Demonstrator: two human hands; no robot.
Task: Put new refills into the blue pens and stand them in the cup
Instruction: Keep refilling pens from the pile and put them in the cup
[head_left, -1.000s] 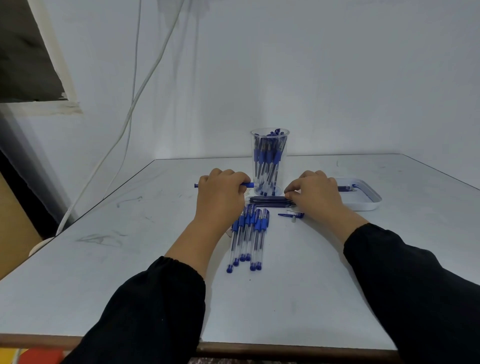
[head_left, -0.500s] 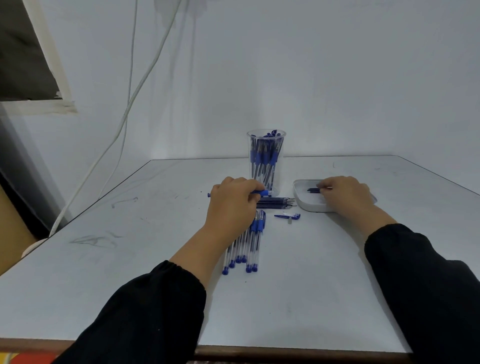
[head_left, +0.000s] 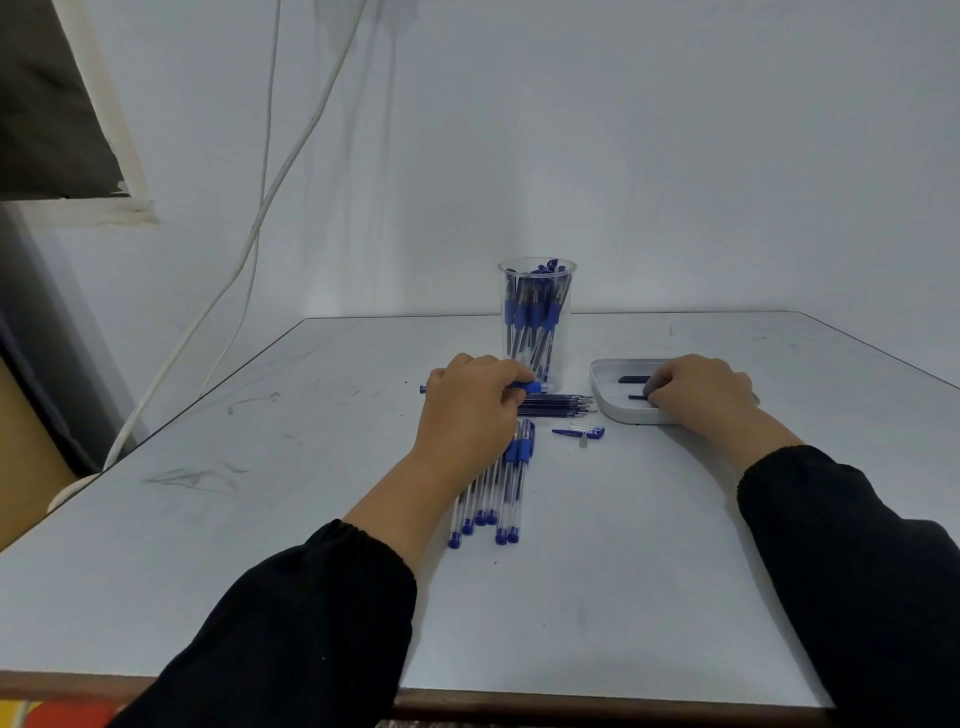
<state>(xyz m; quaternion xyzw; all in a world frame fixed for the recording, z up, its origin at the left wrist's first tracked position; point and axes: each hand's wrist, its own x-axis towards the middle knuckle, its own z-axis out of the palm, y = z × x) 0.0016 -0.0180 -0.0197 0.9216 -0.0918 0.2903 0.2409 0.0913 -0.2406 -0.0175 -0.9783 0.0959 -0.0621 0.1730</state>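
Note:
My left hand (head_left: 467, 410) grips a blue pen (head_left: 531, 387) held level just in front of the clear cup (head_left: 537, 322), which stands full of several blue pens. Several dark refills (head_left: 563, 405) lie in a bundle right of that hand. A row of several blue pens (head_left: 501, 488) lies on the table, partly under my left wrist. My right hand (head_left: 701, 389) rests inside the white tray (head_left: 597, 387), fingers curled round the end of a dark refill (head_left: 636, 397); a second refill (head_left: 635, 379) lies beside it.
A loose blue pen cap (head_left: 576, 431) and a small grey piece (head_left: 583, 441) lie between the pens and the tray. White cables (head_left: 260, 228) hang down the wall at the left. The table's front edge (head_left: 571, 699) is near my sleeves.
My right hand has gone from the refill bundle rightward into the tray with a dark refill. My left hand shifted slightly right with the pen.

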